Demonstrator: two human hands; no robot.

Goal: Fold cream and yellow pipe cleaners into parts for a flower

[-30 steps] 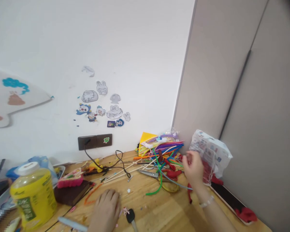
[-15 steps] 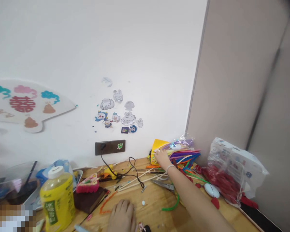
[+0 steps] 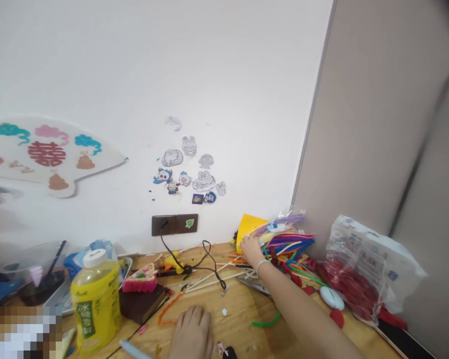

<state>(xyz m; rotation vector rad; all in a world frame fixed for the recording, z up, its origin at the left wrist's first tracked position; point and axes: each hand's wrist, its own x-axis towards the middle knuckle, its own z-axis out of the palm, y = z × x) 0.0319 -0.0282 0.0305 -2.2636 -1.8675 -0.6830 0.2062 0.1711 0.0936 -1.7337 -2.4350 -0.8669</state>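
Note:
My left hand (image 3: 192, 329) lies palm down on the wooden table, fingers flat and a little bent, with nothing visible in it. Just left of its fingers is a bent orange pipe cleaner (image 3: 164, 316). My right hand (image 3: 251, 250) reaches to the back of the table, fingers curled at a bundle of coloured pipe cleaners (image 3: 290, 244) in front of a yellow sheet (image 3: 249, 224). What its fingertips pinch is hidden. Under my right forearm, scissors (image 3: 254, 285) lie partly covered. A green pipe cleaner (image 3: 267, 321) curves between my two arms.
At left stand a yellow drink bottle (image 3: 97, 304), a dark brown box (image 3: 142, 301) and a pink slice-shaped item (image 3: 140, 280). A black cable (image 3: 211, 259) runs from the wall socket (image 3: 174, 224). On the right are a white oval object (image 3: 332, 297) and a plastic bag (image 3: 374, 269) with red material.
The view has shifted slightly, so most things sit further right. My right hand stays at the pipe cleaner bundle with small finger movement; my left hand still rests on the table.

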